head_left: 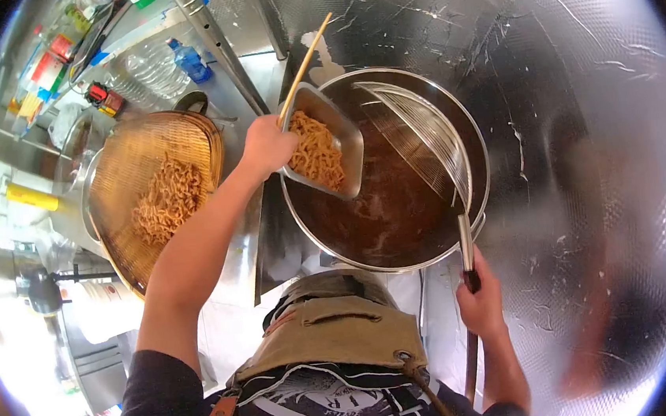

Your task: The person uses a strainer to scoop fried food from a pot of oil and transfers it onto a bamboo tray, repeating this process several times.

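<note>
My left hand (270, 144) is closed on the rim of a rectangular metal pan (349, 139), with a long wooden chopstick (310, 55) also in its grip. Brown noodle-like strips (314, 152) lie in the pan, which is tilted over the left side of a large round pot (329, 249). Dark reddish-brown liquid (385, 215) fills the lower part of the pot. My right hand (481, 294) is wrapped round the handle of a wire skimmer (421, 133). The skimmer's mesh is tilted up inside the pot, leaning near the right rim, partly over the liquid.
On the left, a woven bamboo tray (113, 180) bears a heap of similar brown strips (167, 199). Clear plastic bottles (155, 74) and a blue bottle (190, 60) stand behind it. A metal post (215, 40) rises near the pot. Dented metal sheeting (581, 147) covers the right side.
</note>
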{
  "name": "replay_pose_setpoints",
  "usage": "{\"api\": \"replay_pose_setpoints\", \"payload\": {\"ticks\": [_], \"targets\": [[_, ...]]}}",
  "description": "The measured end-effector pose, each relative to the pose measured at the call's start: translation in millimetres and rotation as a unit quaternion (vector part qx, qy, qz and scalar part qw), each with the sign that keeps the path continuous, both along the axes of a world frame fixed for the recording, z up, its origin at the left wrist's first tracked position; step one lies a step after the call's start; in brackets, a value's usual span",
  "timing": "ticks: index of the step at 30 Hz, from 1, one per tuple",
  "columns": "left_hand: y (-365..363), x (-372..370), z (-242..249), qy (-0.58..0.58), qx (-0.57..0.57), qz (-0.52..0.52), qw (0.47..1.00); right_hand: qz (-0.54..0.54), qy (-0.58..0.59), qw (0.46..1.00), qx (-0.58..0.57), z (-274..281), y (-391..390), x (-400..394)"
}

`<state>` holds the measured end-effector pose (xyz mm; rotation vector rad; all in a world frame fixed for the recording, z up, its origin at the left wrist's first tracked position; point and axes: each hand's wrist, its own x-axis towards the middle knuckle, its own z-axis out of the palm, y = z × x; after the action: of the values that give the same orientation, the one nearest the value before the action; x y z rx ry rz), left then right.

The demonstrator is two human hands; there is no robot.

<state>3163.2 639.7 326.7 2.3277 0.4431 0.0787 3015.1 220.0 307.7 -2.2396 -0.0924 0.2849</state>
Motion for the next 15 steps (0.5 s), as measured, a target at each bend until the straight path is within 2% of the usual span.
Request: {"api": "replay_pose_setpoints", "payload": {"ticks": [2,6,9,12,14,15], "targets": [[4,14,-6,0.004,0.059,-0.022,0.998,-0.018,0.013,0.999,0.049,10,-4,-17],[-2,35,-1,0.011,0.017,-0.067,0.998,-0.006,0.022,0.993,0.113,12,-5,-19],[-8,44,9,0.081,0.005,-0.103,0.991,0.021,0.015,0.998,0.059,-1,-4,-9],[-11,45,12,0.085,0.010,-0.143,0.986,0.026,0.017,0.999,0.039,-5,1,0],[-14,49,3,0.031,0.001,-0.159,0.987,0.034,0.005,0.998,0.058,-17,-4,5],[-14,50,-3,0.005,-0.004,-0.167,0.986,0.029,0.052,0.995,0.074,-18,-9,6]]}}
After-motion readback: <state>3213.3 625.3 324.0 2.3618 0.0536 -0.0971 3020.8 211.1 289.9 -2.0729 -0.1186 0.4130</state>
